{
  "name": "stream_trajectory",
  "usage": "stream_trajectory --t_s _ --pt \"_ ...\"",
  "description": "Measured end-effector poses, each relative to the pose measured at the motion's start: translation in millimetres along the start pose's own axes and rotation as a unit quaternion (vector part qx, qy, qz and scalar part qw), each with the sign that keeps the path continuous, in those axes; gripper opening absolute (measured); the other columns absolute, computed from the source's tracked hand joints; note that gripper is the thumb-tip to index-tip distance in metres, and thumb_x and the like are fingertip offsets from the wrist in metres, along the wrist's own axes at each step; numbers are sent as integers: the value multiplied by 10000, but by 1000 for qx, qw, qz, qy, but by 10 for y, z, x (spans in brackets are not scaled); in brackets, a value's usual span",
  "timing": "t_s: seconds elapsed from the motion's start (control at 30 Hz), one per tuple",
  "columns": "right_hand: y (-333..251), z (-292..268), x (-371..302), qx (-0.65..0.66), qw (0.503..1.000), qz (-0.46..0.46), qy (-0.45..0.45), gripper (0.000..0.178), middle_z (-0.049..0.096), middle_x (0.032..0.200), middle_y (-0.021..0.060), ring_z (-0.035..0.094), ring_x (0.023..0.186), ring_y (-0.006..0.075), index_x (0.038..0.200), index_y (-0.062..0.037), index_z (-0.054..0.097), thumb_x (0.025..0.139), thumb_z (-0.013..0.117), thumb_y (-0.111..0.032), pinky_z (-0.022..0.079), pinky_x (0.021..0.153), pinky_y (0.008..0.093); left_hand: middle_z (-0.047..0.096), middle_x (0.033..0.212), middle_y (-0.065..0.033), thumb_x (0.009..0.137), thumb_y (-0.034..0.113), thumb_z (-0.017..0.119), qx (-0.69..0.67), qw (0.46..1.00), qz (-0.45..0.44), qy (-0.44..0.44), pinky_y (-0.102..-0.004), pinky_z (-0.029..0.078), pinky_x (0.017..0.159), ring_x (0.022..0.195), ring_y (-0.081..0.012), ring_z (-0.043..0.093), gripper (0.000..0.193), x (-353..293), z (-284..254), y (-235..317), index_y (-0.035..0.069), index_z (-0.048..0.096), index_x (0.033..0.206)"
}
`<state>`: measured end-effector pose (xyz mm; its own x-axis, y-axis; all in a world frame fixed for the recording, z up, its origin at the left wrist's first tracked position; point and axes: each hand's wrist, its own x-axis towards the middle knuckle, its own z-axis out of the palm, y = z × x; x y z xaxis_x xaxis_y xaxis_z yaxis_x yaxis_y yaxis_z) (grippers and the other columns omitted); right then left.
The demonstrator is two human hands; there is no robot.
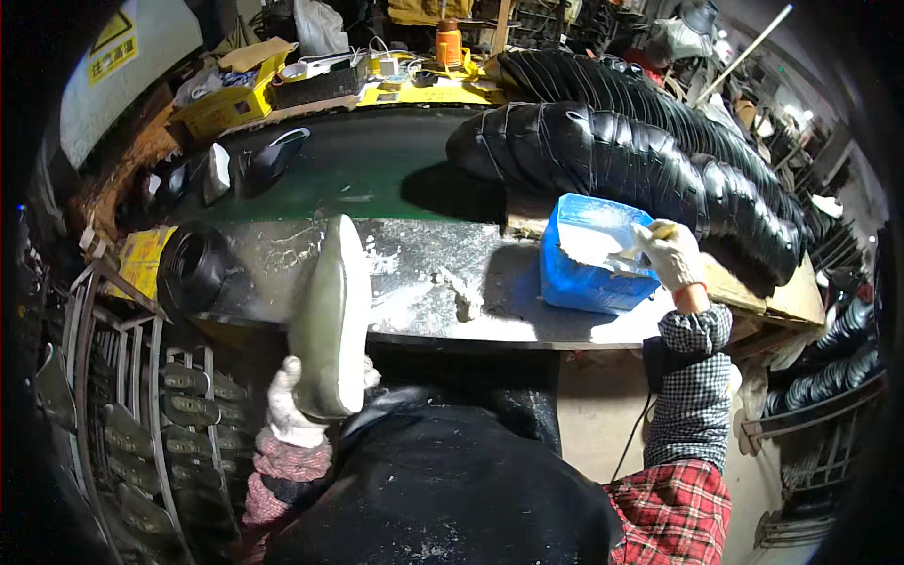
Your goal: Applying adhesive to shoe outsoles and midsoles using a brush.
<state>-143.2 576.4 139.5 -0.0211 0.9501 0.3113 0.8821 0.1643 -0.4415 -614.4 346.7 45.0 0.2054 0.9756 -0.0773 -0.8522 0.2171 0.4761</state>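
My left hand (294, 405), in a whitish glove, is closed round the heel end of an olive shoe last (320, 330). The last stands on end in front of me, its white underside turned to the right and its toe pointing away over the bench. My gloved right hand (672, 254) is over the near right rim of a blue tub (589, 290) with white matter inside. Its fingers are bent together above a pale thing in the tub; what they grip is too unclear to name.
The bench (424, 282) bears long nested rows of black shoe uppers (584, 151) at the right. Several loose shoe pieces (217, 174) lie at the far left, near a black coil (193, 266). A metal rack (155, 405) with olive shoe shapes stands at the left.
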Motion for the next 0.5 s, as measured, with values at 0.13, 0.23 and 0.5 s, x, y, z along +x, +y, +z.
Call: stream_trajectory --t_s 0.13,0.23,0.5 --pt "-215 -320 -328 286 952 69 85 220 540 643 -54 443 580 20 801 -37 671 904 669 -231 322 522 184 573 1115 -275 867 611 519 -82 971 30 220 -441 544 608 891 -390 621 801 -302 -322 -327 -66 467 1291" --pt "-281 -415 -580 314 943 72 88 176 560 714 -31 472 598 33 872 -10 647 920 639 -180 341 532 172 640 885 -199 827 744 455 -72 981 -49 176 -408 550 474 641 -309 650 862 -316 78 -348 -33 530 1196" --pt "-2268 1120 -768 367 826 -364 -226 295 683 921 171 683 839 286 1050 -20 672 834 724 -215 542 753 340 631 1131 -222 888 659 444 -204 978 -6 45 -549 578 621 844 -430 670 741 -150 -840 -410 98 456 1372"
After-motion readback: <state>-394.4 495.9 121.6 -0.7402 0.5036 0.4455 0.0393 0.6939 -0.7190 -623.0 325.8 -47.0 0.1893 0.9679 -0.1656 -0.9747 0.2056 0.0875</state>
